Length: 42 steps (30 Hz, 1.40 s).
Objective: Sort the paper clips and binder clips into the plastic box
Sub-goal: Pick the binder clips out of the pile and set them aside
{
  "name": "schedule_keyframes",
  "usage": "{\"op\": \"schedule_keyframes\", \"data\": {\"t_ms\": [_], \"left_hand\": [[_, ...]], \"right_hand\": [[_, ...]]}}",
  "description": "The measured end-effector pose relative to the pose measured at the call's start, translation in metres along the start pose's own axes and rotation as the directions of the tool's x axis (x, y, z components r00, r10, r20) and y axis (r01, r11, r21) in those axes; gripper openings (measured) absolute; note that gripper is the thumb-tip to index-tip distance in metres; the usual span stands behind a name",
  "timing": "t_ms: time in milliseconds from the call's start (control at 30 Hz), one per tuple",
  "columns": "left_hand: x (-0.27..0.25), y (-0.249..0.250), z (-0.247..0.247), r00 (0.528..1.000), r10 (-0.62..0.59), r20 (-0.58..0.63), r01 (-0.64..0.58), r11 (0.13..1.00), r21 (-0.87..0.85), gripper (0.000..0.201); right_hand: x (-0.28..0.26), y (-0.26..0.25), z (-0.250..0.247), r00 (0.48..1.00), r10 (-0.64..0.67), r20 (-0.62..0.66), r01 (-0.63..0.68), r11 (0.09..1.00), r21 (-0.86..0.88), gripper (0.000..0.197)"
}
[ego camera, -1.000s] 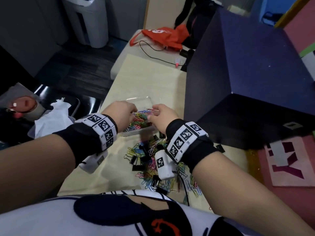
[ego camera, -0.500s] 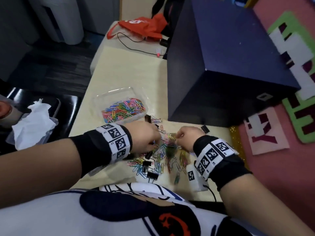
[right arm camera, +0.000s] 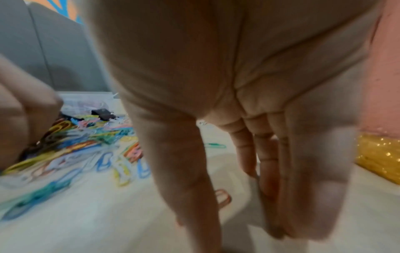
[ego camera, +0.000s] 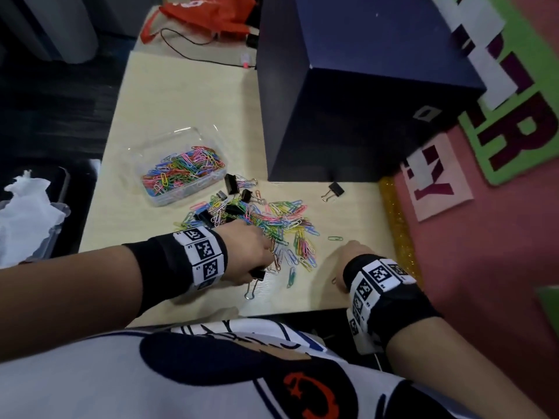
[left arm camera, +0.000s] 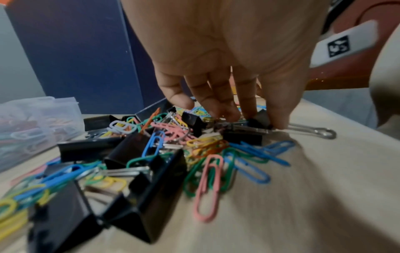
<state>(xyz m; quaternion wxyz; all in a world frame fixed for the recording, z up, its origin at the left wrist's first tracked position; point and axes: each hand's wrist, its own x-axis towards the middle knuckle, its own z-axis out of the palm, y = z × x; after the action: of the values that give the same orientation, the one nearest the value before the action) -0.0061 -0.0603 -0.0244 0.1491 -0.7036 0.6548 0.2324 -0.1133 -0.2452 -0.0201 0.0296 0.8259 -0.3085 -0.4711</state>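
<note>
A clear plastic box (ego camera: 157,193) at the left of the table holds several coloured paper clips. In front of it lies a loose pile of paper clips (ego camera: 281,220) mixed with black binder clips (ego camera: 231,183). My left hand (ego camera: 260,261) is at the pile's near edge. In the left wrist view its thumb and fingers (left arm camera: 249,118) pinch a black binder clip (left arm camera: 263,116) whose wire handle (left arm camera: 314,132) lies on the table. My right hand (ego camera: 341,267) is right of the pile, holding nothing. Its straight fingers (right arm camera: 270,188) point down at the table over an orange paper clip (right arm camera: 224,196).
A big dark blue box (ego camera: 363,101) fills the table's back right. One binder clip (ego camera: 334,190) and a green paper clip (ego camera: 335,238) lie apart from the pile. A gold glitter strip (ego camera: 396,225) runs along the right edge. A red bag (ego camera: 205,13) lies far back, and a tissue (ego camera: 27,213) off to the left.
Both hands came back from the plastic box to the pile. The left hand has taken hold of a binder clip. The right hand has moved right, toward the table's front corner.
</note>
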Motion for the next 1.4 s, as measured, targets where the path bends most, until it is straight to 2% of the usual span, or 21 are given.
{"op": "schedule_keyframes", "data": {"t_ms": [67,133,300,400,500,567,633,700,800,867,967,1067,1200,1300,1400], "left_hand": [[0.002,0.001,0.002,0.999,-0.028,-0.044,0.029,1.0,0.009,0.035],[0.003,0.001,0.005,0.994,-0.059,-0.089,0.061,0.998,0.013,0.034],[0.007,0.003,0.008,0.976,-0.146,-0.164,0.151,0.988,0.017,0.031],[0.009,0.002,0.007,0.963,-0.175,-0.204,0.183,0.983,0.021,0.031],[0.009,0.002,0.006,0.968,-0.167,-0.188,0.172,0.985,0.011,0.039],[0.008,0.003,0.005,0.975,-0.124,-0.186,0.129,0.992,0.013,0.04],[0.009,0.005,0.006,0.972,-0.091,-0.215,0.097,0.995,0.017,0.035],[0.011,0.005,0.006,0.971,-0.1,-0.218,0.103,0.995,0.005,0.031],[0.013,0.005,0.003,0.971,-0.147,-0.189,0.15,0.989,0.001,0.034],[0.014,0.003,0.001,0.963,-0.182,-0.197,0.185,0.983,0.0,0.035],[0.012,-0.002,-0.002,0.952,-0.233,-0.197,0.236,0.972,-0.012,0.037],[0.011,-0.005,-0.005,0.946,-0.267,-0.187,0.268,0.963,-0.018,0.037],[0.011,-0.006,-0.005,0.942,-0.286,-0.173,0.287,0.958,-0.017,0.036],[0.009,-0.007,-0.004,0.946,-0.283,-0.158,0.286,0.958,-0.006,0.028],[0.006,-0.012,-0.006,0.933,-0.309,-0.183,0.308,0.951,-0.031,0.026]], "right_hand": [[0.002,-0.007,0.003,0.998,-0.014,-0.056,0.016,0.999,0.035,0.032],[0.002,-0.017,0.001,0.988,-0.09,-0.123,0.1,0.992,0.076,0.034],[0.001,-0.039,-0.003,0.932,-0.191,-0.307,0.278,0.921,0.273,0.024],[0.007,-0.036,-0.011,0.92,-0.147,-0.363,0.287,0.884,0.37,0.027],[0.02,-0.019,-0.014,0.929,0.007,-0.371,0.169,0.882,0.439,0.035],[0.023,-0.013,-0.012,0.937,0.057,-0.345,0.088,0.917,0.39,0.039],[0.025,-0.014,-0.007,0.941,0.046,-0.335,0.063,0.95,0.305,0.042],[0.02,-0.02,-0.007,0.939,-0.071,-0.336,0.164,0.953,0.255,0.039],[0.002,-0.03,-0.015,0.907,-0.292,-0.303,0.357,0.915,0.187,0.031],[-0.007,-0.035,-0.016,0.892,-0.367,-0.264,0.413,0.9,0.144,0.029],[-0.007,-0.042,-0.009,0.902,-0.366,-0.231,0.409,0.896,0.175,0.039],[-0.001,-0.045,-0.008,0.898,-0.332,-0.289,0.405,0.881,0.243,0.05],[0.008,-0.047,-0.015,0.877,-0.295,-0.38,0.411,0.87,0.272,0.041],[0.011,-0.044,-0.02,0.864,-0.28,-0.418,0.416,0.866,0.279,0.042],[0.01,-0.042,-0.024,0.81,-0.347,-0.473,0.515,0.807,0.289,0.032]]}}
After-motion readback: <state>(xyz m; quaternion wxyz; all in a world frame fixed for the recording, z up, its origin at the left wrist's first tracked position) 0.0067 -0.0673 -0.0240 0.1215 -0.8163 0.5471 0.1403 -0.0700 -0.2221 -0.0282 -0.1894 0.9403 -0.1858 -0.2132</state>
